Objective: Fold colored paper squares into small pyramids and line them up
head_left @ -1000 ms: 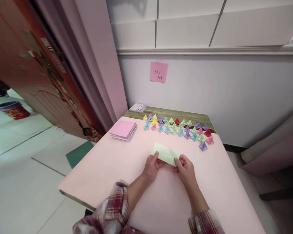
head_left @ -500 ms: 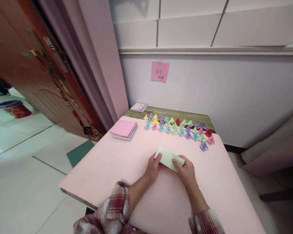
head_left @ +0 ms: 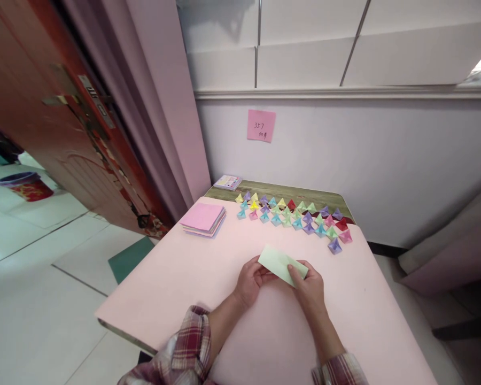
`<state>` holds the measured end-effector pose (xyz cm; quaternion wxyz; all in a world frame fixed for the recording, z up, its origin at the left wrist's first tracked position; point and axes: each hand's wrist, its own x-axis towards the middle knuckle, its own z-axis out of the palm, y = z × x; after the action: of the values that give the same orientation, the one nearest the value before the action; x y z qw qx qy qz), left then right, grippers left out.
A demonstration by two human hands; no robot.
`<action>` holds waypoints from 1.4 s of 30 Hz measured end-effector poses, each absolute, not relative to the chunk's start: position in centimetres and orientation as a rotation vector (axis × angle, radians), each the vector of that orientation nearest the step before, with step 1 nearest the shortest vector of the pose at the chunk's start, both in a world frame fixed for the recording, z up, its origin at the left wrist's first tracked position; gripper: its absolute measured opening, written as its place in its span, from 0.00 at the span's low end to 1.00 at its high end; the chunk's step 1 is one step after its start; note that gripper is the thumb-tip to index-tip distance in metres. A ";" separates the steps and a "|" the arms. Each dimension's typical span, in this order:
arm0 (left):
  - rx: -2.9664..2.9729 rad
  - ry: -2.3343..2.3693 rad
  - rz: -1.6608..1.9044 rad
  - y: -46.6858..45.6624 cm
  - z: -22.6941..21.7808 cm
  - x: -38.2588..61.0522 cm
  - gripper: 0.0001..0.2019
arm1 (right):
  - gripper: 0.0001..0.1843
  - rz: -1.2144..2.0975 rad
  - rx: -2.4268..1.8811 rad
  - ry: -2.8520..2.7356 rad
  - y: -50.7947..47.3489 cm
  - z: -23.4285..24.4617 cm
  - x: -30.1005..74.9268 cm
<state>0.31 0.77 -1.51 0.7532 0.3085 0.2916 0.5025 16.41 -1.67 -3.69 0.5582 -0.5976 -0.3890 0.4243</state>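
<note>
A folded strip of light green paper (head_left: 279,262) lies on the pink table cover (head_left: 184,283) in front of me. My left hand (head_left: 249,280) pinches its near left end. My right hand (head_left: 308,286) presses fingers down on its right end. Both hands are closed on the paper. Beyond them stand rows of several small folded paper shapes (head_left: 292,216) in yellow, teal, purple, green and red.
A stack of pink and purple paper squares (head_left: 204,218) sits at the table's left. A small printed pad (head_left: 226,182) lies on the wooden strip by the wall. A pink note (head_left: 261,126) hangs on the wall. An open red door (head_left: 56,133) and curtain stand left.
The green paper went from a longer sheet with a raised flap to a narrower flat strip. Both hands shifted slightly right and closer together; the view tilted down a little.
</note>
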 end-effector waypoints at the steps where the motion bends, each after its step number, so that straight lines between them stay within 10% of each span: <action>1: 0.688 0.647 1.091 0.6 -1.3 0.4 0.15 | 0.18 1.004 -1.407 -0.919 -1.7 -3.6 16.4; 42: 0.617 0.898 1.237 1.0 -2.3 2.1 0.14 | 0.33 1.211 -1.175 -0.910 -1.5 -3.3 14.9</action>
<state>2.11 1.04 -2.30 0.6791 0.2749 0.4000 0.5507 14.91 -1.54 -3.31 0.5746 -0.5018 -0.3886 0.5168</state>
